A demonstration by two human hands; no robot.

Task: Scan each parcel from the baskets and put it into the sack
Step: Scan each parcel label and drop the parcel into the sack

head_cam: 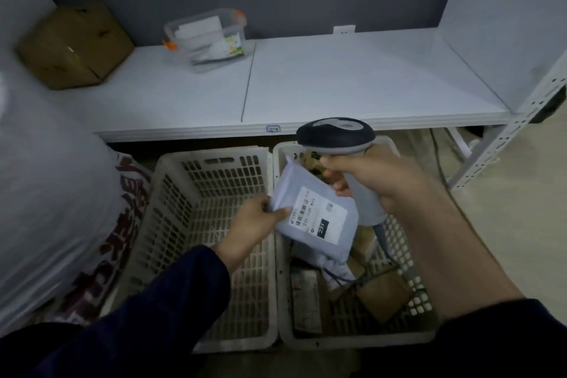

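Pinching a grey parcel [316, 215] by its edge, the left hand [254, 219] held it label-up over the baskets [211, 252]. The right hand [374, 178] gripped the scanner [337, 135] above it.

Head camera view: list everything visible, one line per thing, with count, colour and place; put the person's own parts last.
Soft plastic mailer parcel: one, pale lilac with white label, held above the baskets.
Handheld barcode scanner: one, dark head and grey handle, above the parcel.
Slotted plastic baskets: two, cream, on the floor; left basket looks empty, right basket holds parcels.
Parcels in the right basket: several, brown and white; exact count unclear.
Large printed sack: one, white with dark red print, far left.
Cardboard box: one, brown, shelf's left end.
Clear lidded container: one, orange clips, on the shelf.
Metal shelf: one, white, behind the baskets.
Left hand: grips the parcel.
Right hand: grips the scanner.
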